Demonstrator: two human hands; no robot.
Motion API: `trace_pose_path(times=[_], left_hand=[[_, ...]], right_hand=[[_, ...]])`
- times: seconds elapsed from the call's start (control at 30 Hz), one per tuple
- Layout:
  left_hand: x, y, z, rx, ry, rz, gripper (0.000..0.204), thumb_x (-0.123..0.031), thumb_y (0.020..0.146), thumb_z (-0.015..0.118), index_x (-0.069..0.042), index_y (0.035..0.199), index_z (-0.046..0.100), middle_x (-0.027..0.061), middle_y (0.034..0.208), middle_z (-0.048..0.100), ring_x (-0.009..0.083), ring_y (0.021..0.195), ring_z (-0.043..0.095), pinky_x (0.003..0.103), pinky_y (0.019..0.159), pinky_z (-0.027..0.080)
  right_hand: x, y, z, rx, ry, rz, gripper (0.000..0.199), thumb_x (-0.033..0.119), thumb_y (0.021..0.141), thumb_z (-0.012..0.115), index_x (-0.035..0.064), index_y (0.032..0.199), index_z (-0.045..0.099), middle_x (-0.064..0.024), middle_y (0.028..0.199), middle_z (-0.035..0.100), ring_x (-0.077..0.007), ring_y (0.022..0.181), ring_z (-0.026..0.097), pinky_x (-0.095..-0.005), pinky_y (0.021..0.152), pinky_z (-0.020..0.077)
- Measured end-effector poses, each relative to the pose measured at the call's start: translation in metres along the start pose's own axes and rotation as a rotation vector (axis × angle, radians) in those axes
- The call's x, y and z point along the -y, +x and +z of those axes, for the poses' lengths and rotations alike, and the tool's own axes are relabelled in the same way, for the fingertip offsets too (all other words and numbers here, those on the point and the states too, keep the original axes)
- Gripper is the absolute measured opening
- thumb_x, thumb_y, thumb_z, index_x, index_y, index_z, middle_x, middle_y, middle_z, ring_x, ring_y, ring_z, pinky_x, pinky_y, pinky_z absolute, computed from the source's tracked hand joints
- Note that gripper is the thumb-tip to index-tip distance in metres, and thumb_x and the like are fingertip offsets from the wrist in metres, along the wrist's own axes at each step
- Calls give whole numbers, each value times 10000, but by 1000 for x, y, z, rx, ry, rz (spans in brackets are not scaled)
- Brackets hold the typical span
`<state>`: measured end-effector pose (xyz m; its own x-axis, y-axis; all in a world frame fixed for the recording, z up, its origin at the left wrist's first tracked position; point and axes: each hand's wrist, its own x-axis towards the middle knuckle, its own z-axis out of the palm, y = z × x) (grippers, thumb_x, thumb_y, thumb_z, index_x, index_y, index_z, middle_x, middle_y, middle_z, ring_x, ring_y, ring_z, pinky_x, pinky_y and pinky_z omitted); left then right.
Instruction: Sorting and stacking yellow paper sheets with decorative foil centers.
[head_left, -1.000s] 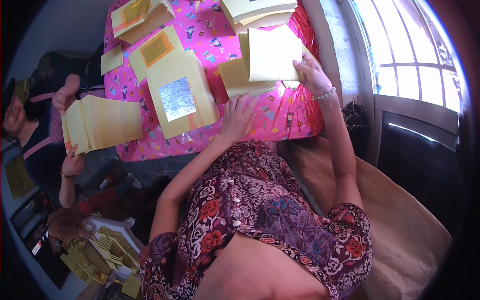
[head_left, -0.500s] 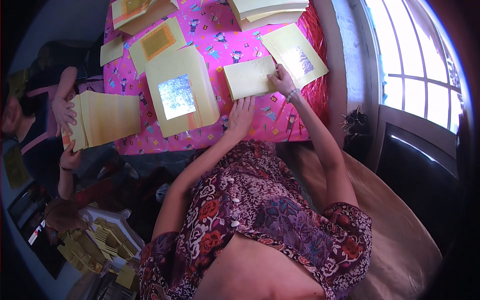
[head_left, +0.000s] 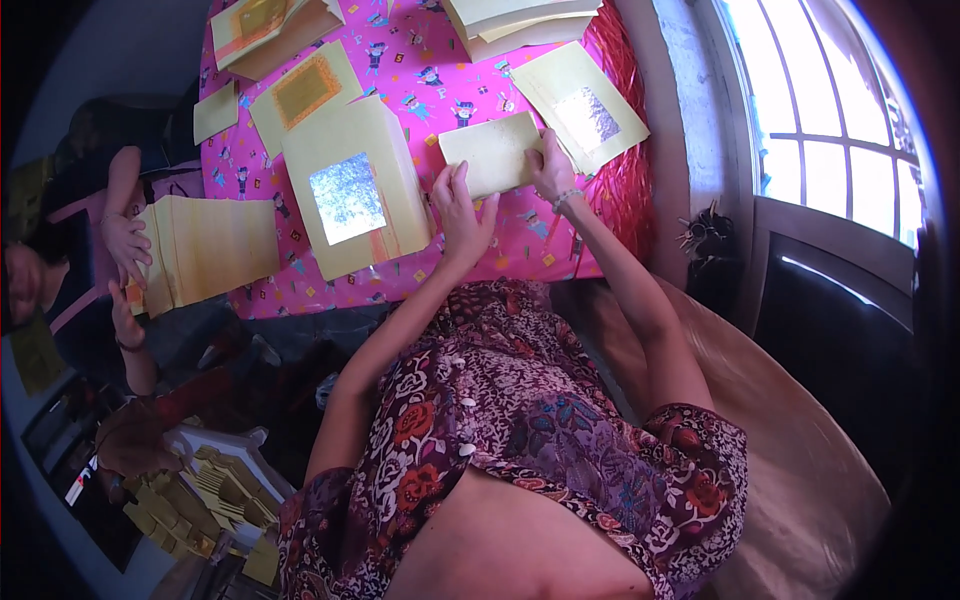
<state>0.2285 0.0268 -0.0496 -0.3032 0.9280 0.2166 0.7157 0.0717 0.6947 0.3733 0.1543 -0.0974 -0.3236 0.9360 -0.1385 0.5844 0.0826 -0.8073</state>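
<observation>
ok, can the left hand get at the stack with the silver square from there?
Probably yes: the left hand is just right of the stack, with only pink tablecloth visible between them, though it's also at the folded yellow paper.

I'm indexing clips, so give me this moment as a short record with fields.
Left hand: fingers spread, at the near-left edge of the plain yellow paper
Right hand: at that paper's right edge; grip unclear
Right of it: yellow sheet with silver square
Left of it: yellow stack topped with silver square
Surface: pink patterned table cover
Far left: co-worker's hand by a yellow paper pile
</observation>
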Motion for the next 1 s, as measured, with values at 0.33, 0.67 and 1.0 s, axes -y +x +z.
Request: trace_pose_path(times=[0.33, 0.67, 1.0], left_hand=[[30, 3, 21, 47, -2, -111, 660, -150, 807, 698, -9, 1366, 376, 259, 1351, 320, 451, 1197, 374, 509, 1009, 328], [32, 4, 21, 150, 181, -142, 605, -258, 879, 630, -49, 1397, 399, 242, 1443, 285, 458, 1143, 422, 520, 970, 359], [28, 8, 19, 199, 208, -176, 600, -279, 879, 604, -72, 1400, 393, 233, 1435, 296, 440, 1159, 396, 533, 973, 342]], right_hand=[[12, -10, 7, -241, -200, -286, 336, 55, 861, 567, -42, 1159, 445, -269, 916, 538, -429, 867, 563, -488, 768, 465], [10, -15, 19, -303, -356, -178, 399, 83, 834, 602, -63, 1177, 459, -243, 995, 510, -389, 924, 520, -463, 824, 428], [-8, -11, 23, -225, -316, -152, 428, 183, 900, 557, -87, 1211, 441, -275, 1009, 513, -427, 939, 524, -511, 824, 439]])
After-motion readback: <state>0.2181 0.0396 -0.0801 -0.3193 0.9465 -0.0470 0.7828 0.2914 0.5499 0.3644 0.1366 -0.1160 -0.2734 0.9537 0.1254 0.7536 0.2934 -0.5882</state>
